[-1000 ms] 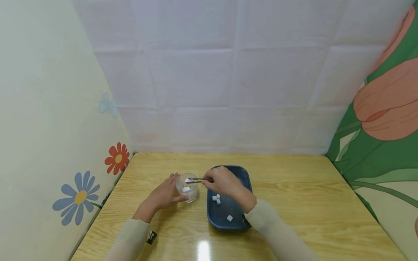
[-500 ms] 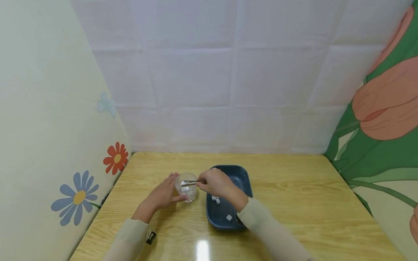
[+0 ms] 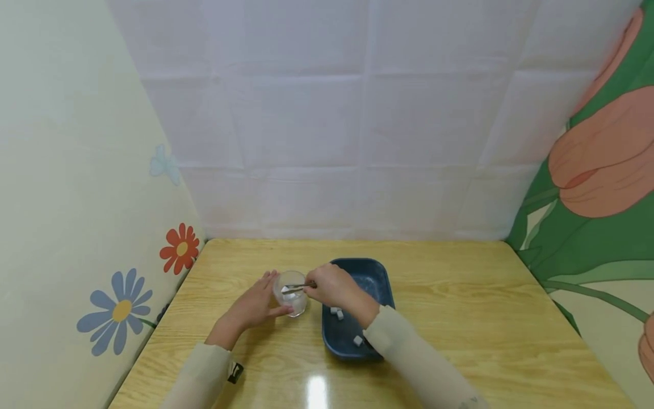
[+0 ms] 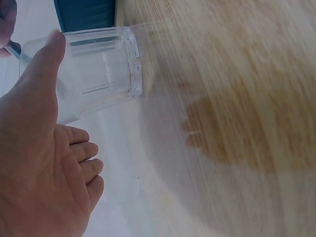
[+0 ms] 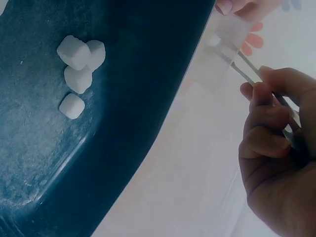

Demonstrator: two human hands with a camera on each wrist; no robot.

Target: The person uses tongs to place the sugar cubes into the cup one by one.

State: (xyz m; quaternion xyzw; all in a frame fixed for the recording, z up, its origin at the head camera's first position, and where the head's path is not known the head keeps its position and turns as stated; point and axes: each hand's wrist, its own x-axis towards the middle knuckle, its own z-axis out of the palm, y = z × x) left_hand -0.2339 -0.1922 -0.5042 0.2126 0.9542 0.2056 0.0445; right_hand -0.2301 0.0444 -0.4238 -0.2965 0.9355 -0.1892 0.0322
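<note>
My left hand [image 3: 251,307] rests against a clear glass [image 3: 298,308], thumb along its near side and extended fingers at its far left. In the left wrist view the thumb overlaps the glass wall, with the other fingers loosely bent beside it. My right hand [image 3: 334,287] pinches metal tweezers [image 5: 242,69], whose tips reach inside the glass at a white cube [image 3: 288,289]. More white lies lower in the glass. A dark blue tray [image 3: 375,278] stands under the right forearm, holding several white cubes [image 5: 74,52] that look like sugar cubes.
The wooden table [image 3: 449,295] runs back to a white cloth wall [image 3: 327,142]. Flower-printed sheets [image 3: 603,255] flank both sides. A small black clip-like piece [image 3: 235,372] shows at the left sleeve.
My right hand has shifted left, bringing the tweezers and the white cube from over the glass's rim down into it. The left hand keeps its place at the glass.
</note>
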